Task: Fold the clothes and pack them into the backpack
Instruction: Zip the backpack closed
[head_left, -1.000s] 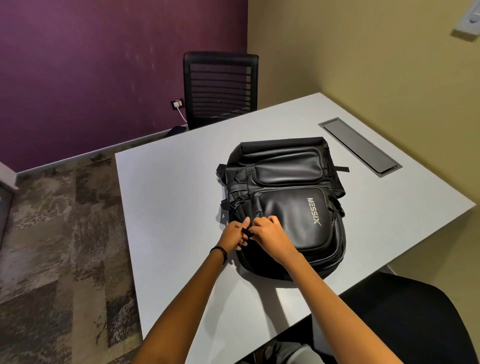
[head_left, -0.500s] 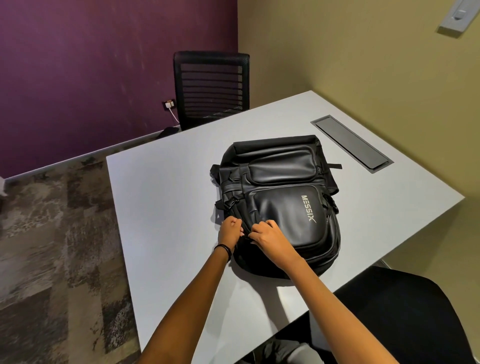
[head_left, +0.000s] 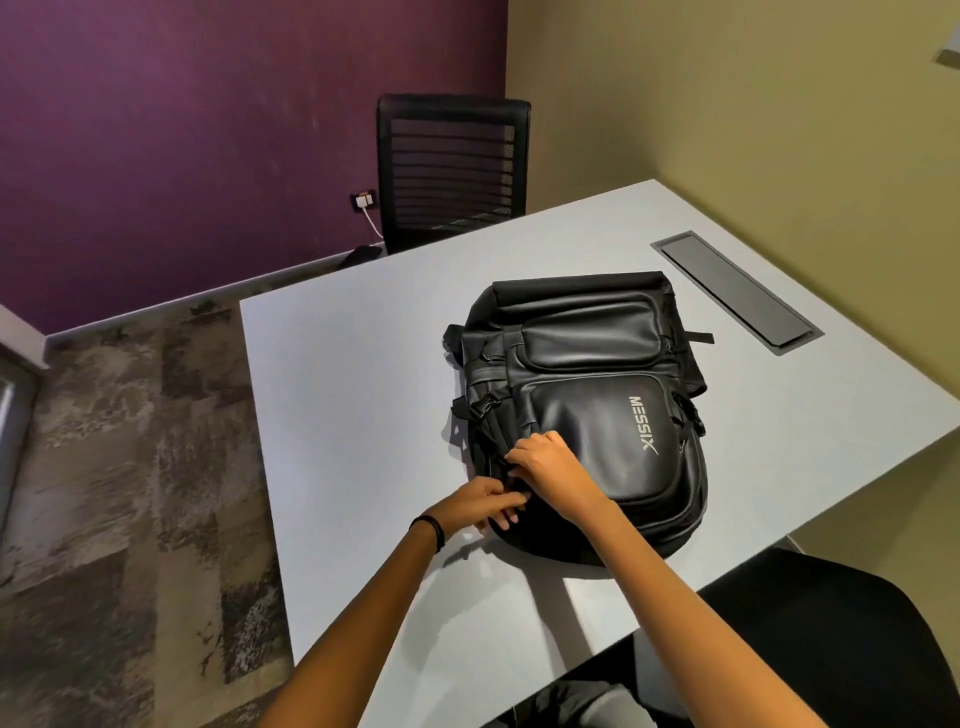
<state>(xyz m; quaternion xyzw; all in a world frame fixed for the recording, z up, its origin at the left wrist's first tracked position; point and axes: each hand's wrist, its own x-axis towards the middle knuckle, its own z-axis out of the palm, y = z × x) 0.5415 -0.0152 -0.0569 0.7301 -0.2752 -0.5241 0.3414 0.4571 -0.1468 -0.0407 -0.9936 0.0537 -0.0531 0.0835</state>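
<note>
Backpack (head_left: 587, 415): gripping its near-left edge, left hand (head_left: 488, 501) and right hand (head_left: 553, 462) both curled onto it; probably best bracing with one, pulling smoothly with the other.

two forearms (head_left: 358, 623) bare right up to the near frame edge. thin black band (head_left: 434, 530) round the wrist behind the left grip (head_left: 488, 501). creased grey cloth (head_left: 597, 706) over the lap, near edge.
</note>
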